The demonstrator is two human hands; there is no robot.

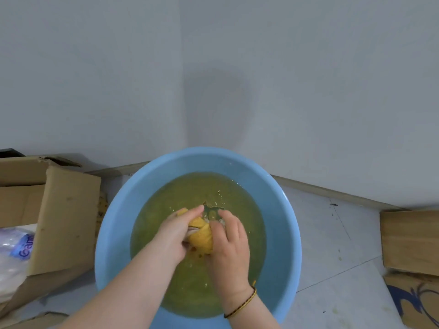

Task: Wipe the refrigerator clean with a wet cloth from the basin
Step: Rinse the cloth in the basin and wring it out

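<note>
A yellow cloth [202, 236] is bunched into a tight wad and held over the middle of a round blue basin [111, 233]. It is gripped from both sides: the left hand [175, 233] is closed round its 9 o'clock side, with the fingers curled over the top of the wad, and the right hand [229, 241] is closed round its 3 o'clock side, with the knuckles turned upward. The two hands are pressed close together with the cloth between them, and only a small part of the fabric is left showing. A thin braided bracelet [242, 303] is worn on the right wrist.

The basin is filled with yellow-green water [166, 200], and small ripples and droplets can be seen at the 12 o'clock side of the hands. Whether the underside of the cloth is touching the water cannot be told.

The basin is set on a pale tiled floor [332, 245], close to the foot of a plain grey wall [308, 79] at 12 o'clock. At 9 o'clock of the basin an open cardboard box [64, 217] is seen, its flap just beside the rim, with a crumpled plastic bag [14, 252] bearing blue lettering inside it. At 3 o'clock, well apart from the basin, two more cardboard boxes [411, 243] are found at the frame edge.
</note>
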